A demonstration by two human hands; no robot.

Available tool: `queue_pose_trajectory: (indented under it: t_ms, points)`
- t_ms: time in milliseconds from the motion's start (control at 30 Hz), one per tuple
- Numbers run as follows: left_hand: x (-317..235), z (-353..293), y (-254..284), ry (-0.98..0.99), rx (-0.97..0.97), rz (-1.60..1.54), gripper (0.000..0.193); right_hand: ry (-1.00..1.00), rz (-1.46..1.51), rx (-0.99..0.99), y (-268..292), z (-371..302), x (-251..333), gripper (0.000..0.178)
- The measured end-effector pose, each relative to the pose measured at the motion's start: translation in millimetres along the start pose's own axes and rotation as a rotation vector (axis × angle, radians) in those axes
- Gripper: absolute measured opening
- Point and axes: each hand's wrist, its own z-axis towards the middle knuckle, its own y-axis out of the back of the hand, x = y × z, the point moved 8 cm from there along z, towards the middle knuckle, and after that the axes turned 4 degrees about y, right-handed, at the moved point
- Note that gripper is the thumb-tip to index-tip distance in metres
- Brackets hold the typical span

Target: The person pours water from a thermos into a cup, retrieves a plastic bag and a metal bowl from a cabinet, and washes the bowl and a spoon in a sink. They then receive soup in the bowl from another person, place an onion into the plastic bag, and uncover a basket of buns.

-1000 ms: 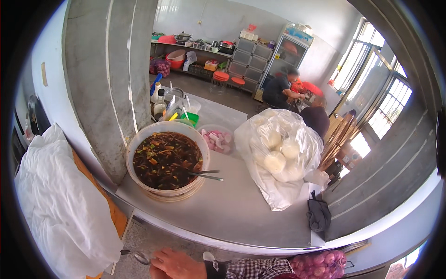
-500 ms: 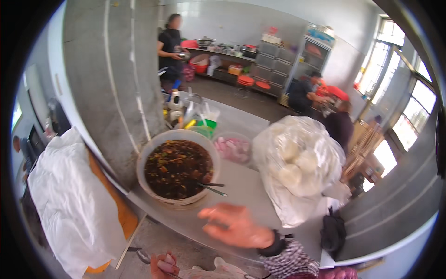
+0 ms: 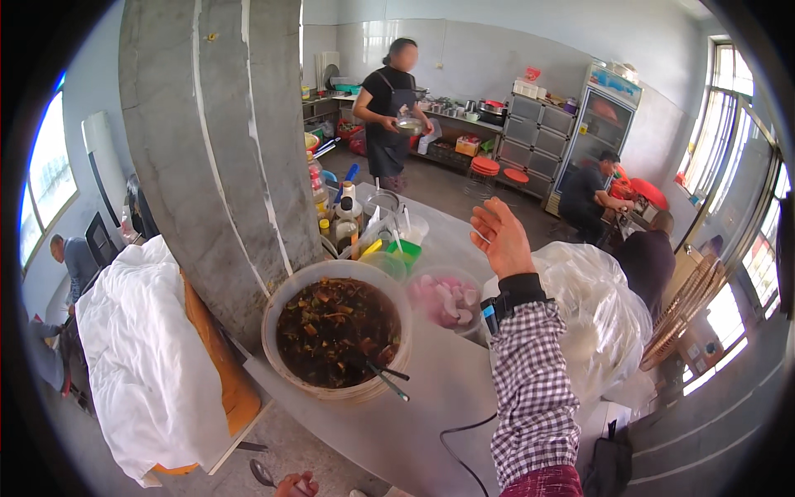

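Observation:
My right hand (image 3: 502,238) is raised over the far part of the counter with its fingers apart and nothing in it, the checked sleeve (image 3: 534,389) stretched out behind. It is nearest a tub of pink and white pieces (image 3: 447,300) and a clear plastic bag (image 3: 592,306) that the forearm partly covers. Low at the bottom edge, my left hand (image 3: 296,485) is closed around a metal spoon (image 3: 262,473), only its bowl and part of the handle showing. A white bucket (image 3: 273,331) of dark brown broth (image 3: 338,331) stands left of centre, two thin handles (image 3: 387,381) leaning out.
Bottles (image 3: 346,219) and a green container (image 3: 403,253) crowd the counter's far left by a concrete pillar (image 3: 219,157). White cloth (image 3: 149,356) drapes something at left. A black cable (image 3: 447,439) lies near my right forearm. A person (image 3: 389,116) holding a metal bowl stands beyond.
My right hand has gone from low over the counter near the bucket up and away, past the pink tub. The view has shifted, and the standing person now appears closer and farther right.

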Motion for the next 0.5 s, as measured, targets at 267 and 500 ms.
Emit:
queue_pose_trajectory:
  t_ms: [267, 500]
  points:
    - [-6.5, -19.5, -2.3, -0.118, -0.391, 0.032, 0.016, -0.079, -0.029, -0.174, 23.7, 78.1, -49.5, 0.059]
    - [-8.6, -11.1, -4.1, -0.084, -0.553, 0.038, 0.015, -0.08, -0.104, -0.189, 34.8, 118.2, -71.9, 0.081]
